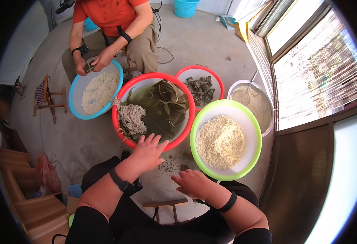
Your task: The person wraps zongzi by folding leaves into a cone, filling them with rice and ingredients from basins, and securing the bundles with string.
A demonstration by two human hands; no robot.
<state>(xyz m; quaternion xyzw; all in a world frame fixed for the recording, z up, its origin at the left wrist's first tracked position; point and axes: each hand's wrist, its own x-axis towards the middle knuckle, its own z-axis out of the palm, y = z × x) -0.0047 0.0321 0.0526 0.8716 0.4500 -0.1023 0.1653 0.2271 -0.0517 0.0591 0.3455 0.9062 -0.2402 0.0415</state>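
My left hand is at the near rim of a red-rimmed basin, fingers spread and holding nothing. In that basin, long dark green leaves lie in greenish water, with a bundle of pale string over the left side. My right hand hovers empty, fingers apart and slightly bent, just below left of a green-rimmed basin with white rice grains in it. Behind these, a second red-rimmed basin contains leaf-wrapped, tied dumplings.
Across from me a seated person holds a small leaf parcel over a blue-rimmed basin of rice. A metal basin with a skimmer stands at the right. A folding stool is at the left, and a window at the right.
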